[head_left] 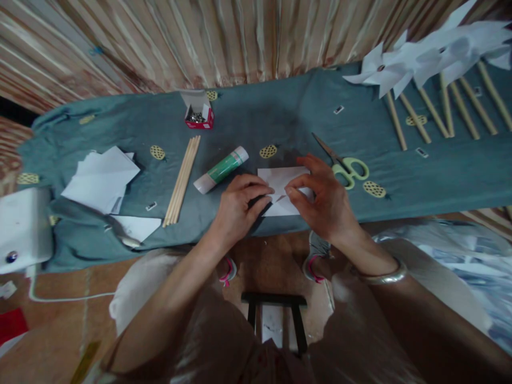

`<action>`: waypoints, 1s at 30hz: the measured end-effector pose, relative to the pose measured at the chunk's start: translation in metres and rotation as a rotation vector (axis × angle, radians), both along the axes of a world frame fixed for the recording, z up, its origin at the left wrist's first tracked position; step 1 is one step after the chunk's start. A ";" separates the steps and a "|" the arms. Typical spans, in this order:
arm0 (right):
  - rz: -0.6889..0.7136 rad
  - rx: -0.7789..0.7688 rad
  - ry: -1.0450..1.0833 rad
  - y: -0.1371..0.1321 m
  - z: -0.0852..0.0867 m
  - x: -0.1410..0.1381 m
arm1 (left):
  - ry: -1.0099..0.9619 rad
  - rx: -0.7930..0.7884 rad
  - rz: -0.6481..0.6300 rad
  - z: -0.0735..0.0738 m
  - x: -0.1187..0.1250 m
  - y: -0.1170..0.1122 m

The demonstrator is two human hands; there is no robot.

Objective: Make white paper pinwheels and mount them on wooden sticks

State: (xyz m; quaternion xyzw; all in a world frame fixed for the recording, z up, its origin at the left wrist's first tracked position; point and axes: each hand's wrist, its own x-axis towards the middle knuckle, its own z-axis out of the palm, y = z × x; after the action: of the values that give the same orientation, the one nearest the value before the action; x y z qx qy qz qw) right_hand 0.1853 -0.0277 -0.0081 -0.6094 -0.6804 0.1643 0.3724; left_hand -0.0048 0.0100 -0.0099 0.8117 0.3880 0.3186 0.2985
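A white square of paper [282,175] lies at the table's front edge between my hands, with a slit or raised flap near its middle. My left hand [242,205] pinches the paper at its left side, thumb and fingertips close together. From the right, my right hand [320,194] pinches it near the middle, its other fingers raised. Close to the left hand rests a green and white glue stick [222,169]. Scissors with light green handles [347,168] lie just beyond the right hand. The fingers cover parts of the paper.
Several wooden sticks [182,181] lie left of the glue stick, near a pile of white paper [104,180]. An open red box [199,114] holds small metal pieces. Finished paper pinwheels [424,58] lie at the back right. A white device [24,229] stands at the left edge.
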 end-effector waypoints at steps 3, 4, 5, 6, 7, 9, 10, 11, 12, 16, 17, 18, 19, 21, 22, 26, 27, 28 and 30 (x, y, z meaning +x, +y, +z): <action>-0.003 -0.007 -0.007 -0.002 0.002 0.004 | -0.008 -0.033 -0.007 -0.001 0.002 0.001; -0.003 -0.008 -0.014 -0.003 0.003 0.006 | -0.011 -0.043 -0.011 -0.001 0.001 0.002; -0.001 -0.007 -0.025 -0.004 0.004 0.008 | -0.010 -0.052 -0.017 -0.001 0.001 0.003; 0.004 -0.005 -0.041 -0.006 0.005 0.009 | -0.006 -0.057 -0.023 -0.001 0.000 0.003; 0.014 -0.007 -0.063 -0.008 0.005 0.011 | 0.002 -0.057 -0.027 -0.001 -0.001 0.003; 0.043 -0.016 -0.109 -0.011 0.006 0.013 | 0.022 -0.041 -0.027 -0.001 -0.002 0.002; 0.061 -0.022 -0.130 -0.013 0.007 0.014 | 0.034 -0.025 -0.028 -0.001 -0.003 0.002; 0.079 -0.028 -0.147 -0.015 0.007 0.016 | 0.048 -0.004 -0.029 0.000 -0.003 0.000; 0.095 -0.033 -0.160 -0.016 0.007 0.017 | 0.062 0.026 -0.033 0.001 -0.003 -0.001; 0.120 -0.037 -0.187 -0.020 0.005 0.020 | 0.131 0.143 -0.055 0.007 -0.001 -0.009; 0.122 -0.034 -0.191 -0.020 0.005 0.020 | 0.142 0.167 -0.062 0.008 0.000 -0.011; 0.124 -0.030 -0.193 -0.020 0.004 0.020 | 0.153 0.192 -0.066 0.010 0.001 -0.013; 0.124 -0.026 -0.194 -0.021 0.004 0.020 | 0.162 0.223 -0.067 0.011 0.002 -0.015; 0.119 -0.016 -0.202 -0.021 0.003 0.018 | 0.178 0.309 -0.073 0.011 0.005 -0.018; 0.114 -0.006 -0.208 -0.021 0.003 0.016 | 0.194 0.349 -0.080 0.010 0.007 -0.020; 0.114 0.067 -0.244 -0.022 0.002 0.009 | 0.279 0.434 -0.097 0.007 0.013 -0.023; 0.121 0.078 -0.252 -0.022 0.003 0.007 | 0.291 0.446 -0.092 0.006 0.014 -0.024; 0.132 0.078 -0.260 -0.023 0.002 0.005 | 0.293 0.458 -0.085 0.006 0.015 -0.024; 0.161 0.067 -0.266 -0.025 0.002 0.003 | 0.294 0.473 -0.072 0.007 0.015 -0.025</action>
State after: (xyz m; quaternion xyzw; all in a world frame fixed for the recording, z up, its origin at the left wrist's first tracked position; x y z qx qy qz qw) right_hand 0.1882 -0.0527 -0.0059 -0.5563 -0.7756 0.0888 0.2848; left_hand 0.0103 -0.0149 -0.0031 0.9095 0.3130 0.2683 0.0526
